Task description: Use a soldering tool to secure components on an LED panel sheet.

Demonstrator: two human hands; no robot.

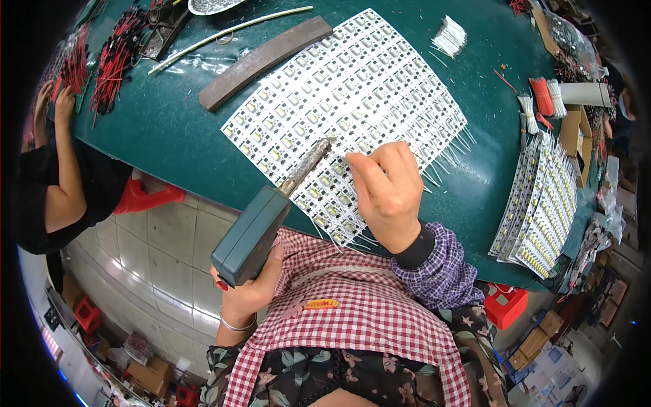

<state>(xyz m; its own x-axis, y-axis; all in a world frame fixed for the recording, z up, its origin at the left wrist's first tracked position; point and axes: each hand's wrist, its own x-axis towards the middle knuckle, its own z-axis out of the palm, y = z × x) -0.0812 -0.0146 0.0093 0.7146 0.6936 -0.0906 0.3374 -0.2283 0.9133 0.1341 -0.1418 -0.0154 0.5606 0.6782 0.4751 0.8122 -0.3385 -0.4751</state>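
Observation:
My left hand point(254, 292) grips the handle of a dark green soldering gun point(252, 234). Its metal tip point(324, 145) reaches onto a large white sheet of small LED circuit boards point(352, 85). Just right of that tip, my right hand point(390, 193) is closed in a pinch over the sheet. What it pinches looks like a thin white wire, mostly hidden by the fingers. Several white wires point(444, 161) stick out along the sheet's right and near edges. A dark bar point(264, 62) lies against the sheet's far left edge.
A stack of similar LED sheets point(542, 210) lies at the right. Beyond are bundles of white wires point(450, 36) and red wires point(541, 96). A long pale rod point(230, 32) crosses the far left. Another person's hands point(62, 105) handle red and black wires at the left.

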